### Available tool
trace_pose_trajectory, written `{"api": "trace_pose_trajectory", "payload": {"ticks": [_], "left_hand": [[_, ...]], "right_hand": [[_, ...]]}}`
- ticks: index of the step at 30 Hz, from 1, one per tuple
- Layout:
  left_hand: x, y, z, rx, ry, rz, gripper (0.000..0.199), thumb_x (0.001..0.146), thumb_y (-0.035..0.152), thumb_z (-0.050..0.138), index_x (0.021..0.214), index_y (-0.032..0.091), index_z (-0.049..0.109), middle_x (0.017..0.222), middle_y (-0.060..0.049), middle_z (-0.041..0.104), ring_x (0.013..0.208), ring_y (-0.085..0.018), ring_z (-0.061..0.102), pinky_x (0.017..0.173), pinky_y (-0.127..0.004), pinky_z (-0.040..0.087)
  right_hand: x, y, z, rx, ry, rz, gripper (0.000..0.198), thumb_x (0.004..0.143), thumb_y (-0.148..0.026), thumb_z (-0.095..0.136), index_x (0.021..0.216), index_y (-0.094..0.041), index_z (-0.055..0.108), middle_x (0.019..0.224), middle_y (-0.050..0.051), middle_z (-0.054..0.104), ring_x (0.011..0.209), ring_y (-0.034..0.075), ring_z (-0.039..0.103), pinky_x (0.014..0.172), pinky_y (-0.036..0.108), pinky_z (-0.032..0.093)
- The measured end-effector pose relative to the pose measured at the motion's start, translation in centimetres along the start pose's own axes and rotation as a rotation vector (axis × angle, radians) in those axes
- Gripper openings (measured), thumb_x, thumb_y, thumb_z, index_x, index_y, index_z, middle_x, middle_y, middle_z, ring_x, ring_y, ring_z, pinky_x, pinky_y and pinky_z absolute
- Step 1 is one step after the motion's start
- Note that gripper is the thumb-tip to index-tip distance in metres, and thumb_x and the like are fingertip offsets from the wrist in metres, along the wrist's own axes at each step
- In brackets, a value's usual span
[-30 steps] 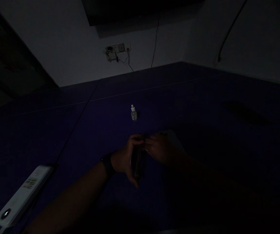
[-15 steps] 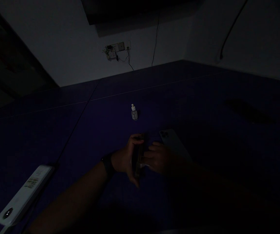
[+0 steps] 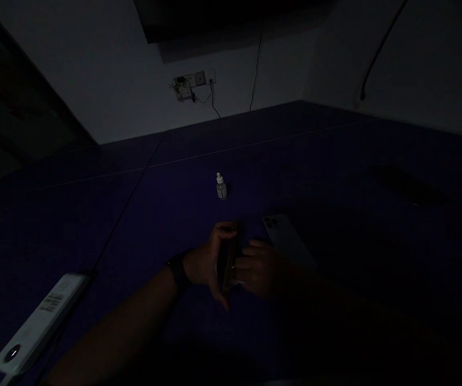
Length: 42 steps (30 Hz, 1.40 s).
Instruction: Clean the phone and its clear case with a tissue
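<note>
The picture is very dark. My left hand (image 3: 210,260), with a dark watch (image 3: 179,272) on its wrist, grips a slim dark rectangular object (image 3: 230,260) by its two ends, standing on its long edge. It looks like a phone, but its kind is hard to make out. Against its right side are the curled fingers of my right hand (image 3: 257,268). Something small and pale shows at those fingertips, too dim to name. Beside the right hand a light-coloured phone (image 3: 289,238) lies with its cameras up. Farther off stands a small dropper bottle (image 3: 221,190) with a white top.
A white power strip (image 3: 41,321) with a cord lies at lower left. At right a dark flat thing (image 3: 410,185) rests on the dark blue surface (image 3: 182,214). Wall sockets (image 3: 190,83) with plugs and cables are behind, below a dark screen (image 3: 214,16).
My right hand has shifted slightly down along the side of the dark rectangular object. The left hand holds it in nearly the same place.
</note>
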<state>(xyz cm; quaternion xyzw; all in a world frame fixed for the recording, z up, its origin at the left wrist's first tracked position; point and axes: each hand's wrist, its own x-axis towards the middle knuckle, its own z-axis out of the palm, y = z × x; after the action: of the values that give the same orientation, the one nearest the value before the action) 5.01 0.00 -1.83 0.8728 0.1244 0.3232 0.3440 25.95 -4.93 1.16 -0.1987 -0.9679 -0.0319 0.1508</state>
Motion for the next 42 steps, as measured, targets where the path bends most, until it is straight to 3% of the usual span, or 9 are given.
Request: {"api": "trace_pose_trajectory", "payload": {"ticks": [5,10,18,24,27,30,33,37,42], "left_hand": [[0.0,0.6,-0.1,-0.022,-0.002,-0.006,0.136,0.026,0.086,0.079,0.135,0.029,0.021,0.138,-0.015,0.028,0.134,-0.044,0.032,0.112,-0.065,0.023],[0.0,0.8,-0.2,-0.035,-0.005,-0.009,0.138,0.023,0.084,0.081,0.135,0.028,0.023,0.136,-0.015,0.031,0.134,-0.045,0.032,0.113,-0.067,0.02],[0.1,1.0,-0.4,-0.061,-0.015,-0.02,0.135,0.03,0.083,0.08,0.138,0.033,0.019,0.141,-0.015,0.019,0.139,-0.045,0.026,0.112,-0.066,0.025],[0.2,1.1,-0.5,-0.069,-0.02,-0.017,0.135,0.03,0.079,0.084,0.139,0.034,0.018,0.142,-0.015,0.019,0.139,-0.044,0.027,0.113,-0.066,0.025],[0.1,1.2,-0.5,-0.052,-0.023,-0.032,0.136,0.029,0.08,0.084,0.138,0.032,0.018,0.141,-0.015,0.02,0.139,-0.045,0.026,0.113,-0.066,0.026],[0.0,1.2,-0.5,-0.034,-0.029,-0.033,0.138,0.026,0.08,0.084,0.137,0.032,0.017,0.14,-0.015,0.02,0.138,-0.044,0.027,0.112,-0.065,0.027],[0.0,1.2,-0.5,-0.041,-0.024,-0.036,0.138,0.026,0.08,0.084,0.137,0.033,0.017,0.141,-0.014,0.019,0.138,-0.044,0.027,0.113,-0.064,0.026],[0.1,1.2,-0.5,-0.057,-0.02,-0.035,0.134,0.029,0.079,0.085,0.136,0.033,0.019,0.141,-0.013,0.019,0.138,-0.044,0.027,0.114,-0.063,0.026],[0.2,1.2,-0.5,-0.055,-0.008,-0.062,0.136,0.026,0.082,0.083,0.134,0.031,0.018,0.141,-0.015,0.021,0.138,-0.045,0.028,0.113,-0.064,0.024]], "right_hand": [[-0.2,-0.2,-0.9,0.009,0.068,-0.039,0.008,0.091,-0.029,0.066,0.093,-0.021,0.067,0.086,0.0,0.07,0.075,0.017,0.055,0.067,0.034,0.031],[0.0,0.2,-0.2,-0.14,0.221,0.067,0.013,0.092,-0.021,0.061,0.081,-0.02,0.066,0.077,0.002,0.065,0.067,0.017,0.049,0.066,0.035,0.028],[-0.6,-0.7,1.1,0.02,0.064,0.039,0.013,0.091,-0.016,0.058,0.086,-0.018,0.07,0.086,0.006,0.065,0.072,0.018,0.057,0.065,0.032,0.041],[-0.4,-1.2,0.9,0.141,0.046,-0.044,0.015,0.094,-0.012,0.056,0.092,-0.019,0.069,0.088,0.004,0.067,0.081,0.017,0.061,0.075,0.03,0.049],[-0.6,-0.6,-0.2,0.213,0.073,0.062,0.01,0.09,-0.016,0.061,0.098,-0.018,0.068,0.094,0.006,0.068,0.085,0.019,0.062,0.077,0.032,0.051],[-1.0,0.0,-0.8,0.254,0.104,0.181,0.025,0.083,-0.019,0.067,0.108,-0.014,0.065,0.104,0.011,0.067,0.094,0.023,0.062,0.081,0.037,0.053],[-1.3,0.3,-0.9,0.24,0.072,0.208,0.032,0.078,-0.017,0.069,0.11,-0.012,0.066,0.111,0.014,0.066,0.1,0.027,0.061,0.084,0.04,0.052],[-1.3,0.5,-1.1,0.106,0.083,0.138,0.031,0.08,-0.011,0.066,0.11,-0.015,0.066,0.116,0.013,0.066,0.097,0.025,0.06,0.078,0.037,0.05],[-1.0,0.5,-2.7,0.001,0.064,-0.075,0.012,0.087,-0.014,0.061,0.098,-0.018,0.066,0.101,0.007,0.07,0.075,0.018,0.055,0.062,0.031,0.041]]}}
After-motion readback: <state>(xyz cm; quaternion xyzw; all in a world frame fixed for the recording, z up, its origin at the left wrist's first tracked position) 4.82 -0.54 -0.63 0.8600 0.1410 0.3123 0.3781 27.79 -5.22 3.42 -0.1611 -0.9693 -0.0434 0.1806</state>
